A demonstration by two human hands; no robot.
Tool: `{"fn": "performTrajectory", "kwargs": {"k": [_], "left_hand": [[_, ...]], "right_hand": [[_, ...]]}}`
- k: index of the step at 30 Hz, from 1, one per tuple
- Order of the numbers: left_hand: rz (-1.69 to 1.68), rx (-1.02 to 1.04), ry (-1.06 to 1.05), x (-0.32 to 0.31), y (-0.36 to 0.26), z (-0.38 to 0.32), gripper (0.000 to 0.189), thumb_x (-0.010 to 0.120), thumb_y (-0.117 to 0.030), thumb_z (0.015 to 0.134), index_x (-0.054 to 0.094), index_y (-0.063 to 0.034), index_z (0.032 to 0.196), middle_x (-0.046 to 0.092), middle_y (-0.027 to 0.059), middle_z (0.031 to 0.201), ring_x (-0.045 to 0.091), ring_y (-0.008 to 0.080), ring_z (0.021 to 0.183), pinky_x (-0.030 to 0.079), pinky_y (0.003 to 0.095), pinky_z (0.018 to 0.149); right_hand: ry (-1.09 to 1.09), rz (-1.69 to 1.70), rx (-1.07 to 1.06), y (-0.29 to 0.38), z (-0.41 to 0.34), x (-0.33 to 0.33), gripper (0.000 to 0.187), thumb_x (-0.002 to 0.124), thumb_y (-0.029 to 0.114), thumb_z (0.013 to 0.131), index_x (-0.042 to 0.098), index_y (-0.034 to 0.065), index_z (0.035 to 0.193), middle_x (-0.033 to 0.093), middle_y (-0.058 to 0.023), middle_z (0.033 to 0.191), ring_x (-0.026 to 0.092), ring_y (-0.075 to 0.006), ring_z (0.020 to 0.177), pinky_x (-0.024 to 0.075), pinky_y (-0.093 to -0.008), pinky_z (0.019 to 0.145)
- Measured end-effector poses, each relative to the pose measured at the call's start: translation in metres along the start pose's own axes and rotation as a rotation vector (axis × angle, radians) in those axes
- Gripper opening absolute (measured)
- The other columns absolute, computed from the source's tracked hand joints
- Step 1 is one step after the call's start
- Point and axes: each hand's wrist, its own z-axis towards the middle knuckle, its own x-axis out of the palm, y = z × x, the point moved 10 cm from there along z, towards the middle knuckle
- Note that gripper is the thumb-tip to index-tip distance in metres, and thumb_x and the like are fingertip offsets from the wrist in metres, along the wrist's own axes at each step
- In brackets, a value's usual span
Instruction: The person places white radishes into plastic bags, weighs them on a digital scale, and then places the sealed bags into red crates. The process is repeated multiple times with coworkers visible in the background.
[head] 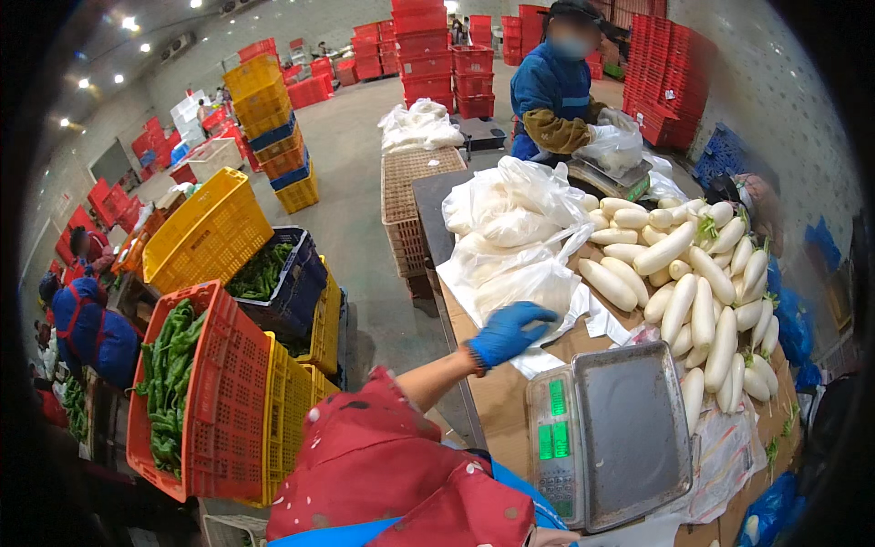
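My left hand (pixel 509 334), in a blue glove, reaches over the table with its fingers at the near edge of a pile of white plastic bags (pixel 519 239) with pale contents. Whether it grips the plastic is hard to tell. Nearer to me, a digital scale (pixel 557 444) with lit green displays carries a bare metal tray (pixel 632 431). Beyond and right of the scale lies a large heap of white radishes (pixel 683 294). Of my right hand nothing clear shows; only a bit of skin appears at the bottom edge, below the scale.
A person (pixel 554 89) in blue handles a bag over a second scale (pixel 618 179) across the table. On the left stand a tilted orange crate (pixel 229 403) of green peppers and yellow crates (pixel 205 232). A woven crate (pixel 403 205) adjoins the table's far left; red crates (pixel 424 61) are stacked behind.
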Motion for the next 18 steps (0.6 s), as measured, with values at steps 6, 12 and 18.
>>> {"fn": "performTrajectory", "kwargs": {"k": [6, 12, 18], "left_hand": [[-0.332, -0.542, -0.264, -0.061, 0.133, -0.061, 0.030, 0.059, -0.011, 0.088, 0.061, -0.0020, 0.117, 0.065, 0.0088, 0.107, 0.060, 0.0146, 0.096, 0.045, 0.0278, 0.088], [-0.612, -0.466, -0.457, -0.126, 0.152, 0.004, 0.049, 0.061, -0.007, 0.083, 0.049, -0.0029, 0.130, 0.065, 0.0090, 0.102, 0.062, 0.0129, 0.087, 0.047, 0.0232, 0.074], [-0.538, -0.238, -0.730, -0.248, 0.100, 0.080, 0.059, 0.059, -0.010, 0.086, 0.035, -0.0071, 0.140, 0.062, 0.0116, 0.113, 0.062, 0.0143, 0.088, 0.049, 0.0242, 0.075]], "right_hand": [[0.126, 0.002, 0.015, 0.003, 0.016, 0.014, 0.047, 0.059, 0.043, 0.086, 0.067, -0.0030, 0.080, 0.065, -0.0161, 0.072, 0.059, -0.0239, 0.064, 0.0465, -0.0377, 0.063], [0.161, -0.011, 0.094, -0.028, 0.030, -0.005, 0.048, 0.059, 0.045, 0.085, 0.067, -0.0022, 0.081, 0.065, -0.0155, 0.073, 0.059, -0.0239, 0.065, 0.0468, -0.0376, 0.065], [0.163, -0.033, 0.195, -0.061, 0.032, -0.036, 0.049, 0.059, 0.046, 0.085, 0.067, -0.0015, 0.081, 0.065, -0.0148, 0.074, 0.059, -0.0239, 0.067, 0.0471, -0.0375, 0.066]]}}
